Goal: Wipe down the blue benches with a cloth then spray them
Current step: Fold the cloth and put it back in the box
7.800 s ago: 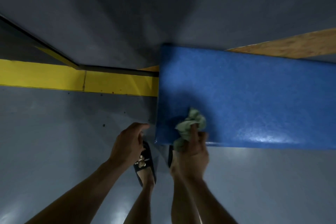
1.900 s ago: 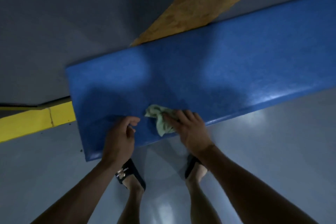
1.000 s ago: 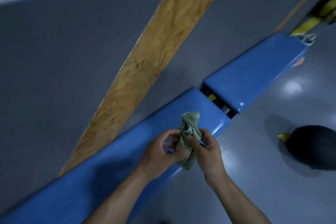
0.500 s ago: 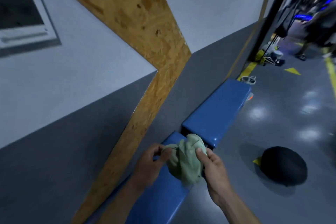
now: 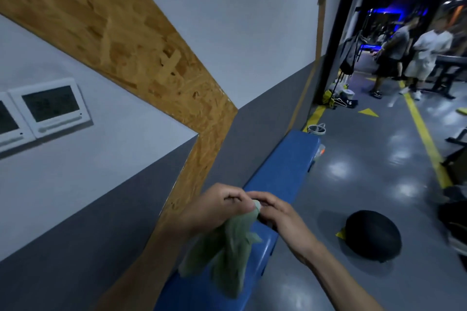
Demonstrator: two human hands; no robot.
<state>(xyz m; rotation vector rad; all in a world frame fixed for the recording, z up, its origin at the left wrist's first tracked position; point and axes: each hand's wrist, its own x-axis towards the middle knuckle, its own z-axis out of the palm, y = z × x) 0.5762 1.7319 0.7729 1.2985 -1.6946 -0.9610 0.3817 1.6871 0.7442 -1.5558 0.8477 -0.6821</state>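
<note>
A pale green cloth (image 5: 227, 250) hangs down in front of me, pinched at its top edge by both hands. My left hand (image 5: 214, 207) and my right hand (image 5: 275, 212) meet above the near blue bench (image 5: 197, 293). A second blue bench (image 5: 283, 166) runs on along the grey wall toward the corridor. No spray bottle is visible.
A black dome-shaped object (image 5: 372, 236) lies on the grey floor right of the benches. A small container (image 5: 316, 129) stands past the far bench end. Two people (image 5: 409, 55) stand down the corridor. Yellow floor lines (image 5: 427, 141) run along it. Wall panels (image 5: 48, 106) hang at left.
The cloth was rubbed on the bench top by my right hand, then lifted off. Both hands now hold it up and spread it. My view rose from the bench toward the corridor.
</note>
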